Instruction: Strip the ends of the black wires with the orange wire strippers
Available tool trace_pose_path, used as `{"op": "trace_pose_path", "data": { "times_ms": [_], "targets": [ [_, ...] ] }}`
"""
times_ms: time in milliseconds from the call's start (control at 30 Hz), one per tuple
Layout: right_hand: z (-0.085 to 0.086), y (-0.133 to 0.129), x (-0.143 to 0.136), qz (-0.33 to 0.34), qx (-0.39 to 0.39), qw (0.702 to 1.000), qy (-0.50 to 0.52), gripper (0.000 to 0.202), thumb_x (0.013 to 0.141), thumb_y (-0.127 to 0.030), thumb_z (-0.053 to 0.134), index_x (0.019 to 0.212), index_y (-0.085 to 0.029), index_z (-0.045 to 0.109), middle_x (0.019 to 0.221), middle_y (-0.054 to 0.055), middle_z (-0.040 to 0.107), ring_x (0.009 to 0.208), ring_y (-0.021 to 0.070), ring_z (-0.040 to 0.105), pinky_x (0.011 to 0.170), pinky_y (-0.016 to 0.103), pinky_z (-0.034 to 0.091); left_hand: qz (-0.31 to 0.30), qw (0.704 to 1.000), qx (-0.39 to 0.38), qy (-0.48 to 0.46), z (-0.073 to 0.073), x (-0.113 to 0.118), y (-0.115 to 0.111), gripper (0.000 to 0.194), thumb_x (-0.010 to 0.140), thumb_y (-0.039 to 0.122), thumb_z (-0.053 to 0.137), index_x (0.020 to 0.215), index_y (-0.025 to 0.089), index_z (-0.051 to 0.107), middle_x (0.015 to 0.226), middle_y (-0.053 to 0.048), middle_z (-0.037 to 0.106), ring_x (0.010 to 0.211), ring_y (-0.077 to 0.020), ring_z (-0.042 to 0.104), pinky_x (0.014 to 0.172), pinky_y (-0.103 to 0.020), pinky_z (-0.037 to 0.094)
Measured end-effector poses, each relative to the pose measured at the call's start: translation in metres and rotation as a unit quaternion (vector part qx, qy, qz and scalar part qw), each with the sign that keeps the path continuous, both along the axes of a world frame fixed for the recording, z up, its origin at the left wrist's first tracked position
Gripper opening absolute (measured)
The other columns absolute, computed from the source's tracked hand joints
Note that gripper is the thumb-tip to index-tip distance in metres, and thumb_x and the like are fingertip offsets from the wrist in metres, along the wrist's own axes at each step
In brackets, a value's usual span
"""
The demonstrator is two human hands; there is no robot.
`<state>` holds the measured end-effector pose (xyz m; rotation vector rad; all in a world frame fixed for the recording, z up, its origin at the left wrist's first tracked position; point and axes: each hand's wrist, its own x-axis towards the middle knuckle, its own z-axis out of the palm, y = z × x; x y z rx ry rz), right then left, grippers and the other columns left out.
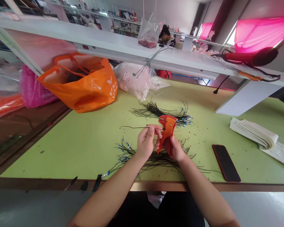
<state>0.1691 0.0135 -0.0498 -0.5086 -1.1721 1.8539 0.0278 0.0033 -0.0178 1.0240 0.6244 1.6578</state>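
My left hand pinches a thin black wire, whose free end with a small blue tip sticks out to the left. The wire's other end meets the jaw side of an orange and red wire stripper. Wrapped round the stripper's handles is my right hand. Behind the tool lies a bundle of black wires with blue and bare metal ends toward the right. A second bundle of black wires spreads under my hands, its blue ends to the left.
A phone and folded white cloth or paper lie to the right. An orange bag and clear plastic bags stand at the back. A white shelf crosses above, holding a red-handled tool. Beyond it sits a person.
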Motion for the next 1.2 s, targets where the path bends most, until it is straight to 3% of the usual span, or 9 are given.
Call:
{"op": "trace_pose_path", "data": {
  "times_ms": [233,367,700,933,1200],
  "targets": [
    [0.005,-0.001,0.001,0.007,-0.007,0.999,-0.033,0.066,0.078,-0.083,0.060,0.100,-0.022,0.064,0.091,0.011,0.071,0.089,0.0292,0.070,0.073,0.042,0.061,0.014,1.000,-0.017,0.011,0.004,0.002,-0.002,0.044,0.093,0.060,0.064,0.087,0.016,0.068,0.064,0.000,0.059,0.047,-0.0093,0.051,0.035,-0.017,0.037],
    [0.003,0.000,0.002,0.013,-0.006,1.000,-0.012,0.061,0.081,-0.079,0.062,0.098,-0.021,0.064,0.089,0.010,0.071,0.086,0.0272,0.070,0.074,0.041,0.061,0.005,1.000,-0.021,0.019,0.004,0.002,-0.003,0.046,0.093,0.061,0.062,0.088,0.016,0.067,0.066,0.000,0.059,0.046,-0.0088,0.050,0.034,-0.017,0.036],
    [0.008,-0.002,0.001,-0.019,-0.004,0.999,-0.026,0.057,0.078,-0.077,0.067,0.094,-0.022,0.065,0.083,0.008,0.069,0.088,0.0286,0.069,0.075,0.043,0.060,0.013,1.000,0.004,0.023,0.004,0.003,-0.005,0.045,0.095,0.059,0.060,0.086,0.016,0.066,0.065,-0.001,0.061,0.046,-0.0096,0.051,0.037,-0.019,0.039],
    [-0.002,0.000,0.006,-0.019,0.005,1.000,-0.016,0.061,0.083,-0.077,0.062,0.104,-0.020,0.068,0.092,0.010,0.071,0.088,0.0284,0.070,0.076,0.044,0.060,0.026,0.996,0.072,0.036,0.007,0.002,-0.011,0.040,0.100,0.051,0.057,0.087,0.016,0.069,0.065,-0.003,0.064,0.048,-0.0098,0.051,0.044,-0.022,0.042],
    [0.003,0.000,0.008,-0.026,0.010,0.999,-0.031,0.062,0.080,-0.079,0.062,0.102,-0.021,0.067,0.091,0.011,0.071,0.093,0.0300,0.069,0.081,0.047,0.060,0.037,0.997,0.062,0.038,0.008,0.003,-0.010,0.041,0.099,0.053,0.057,0.088,0.016,0.069,0.066,-0.002,0.064,0.047,-0.0097,0.051,0.043,-0.022,0.042]
  ]
}}
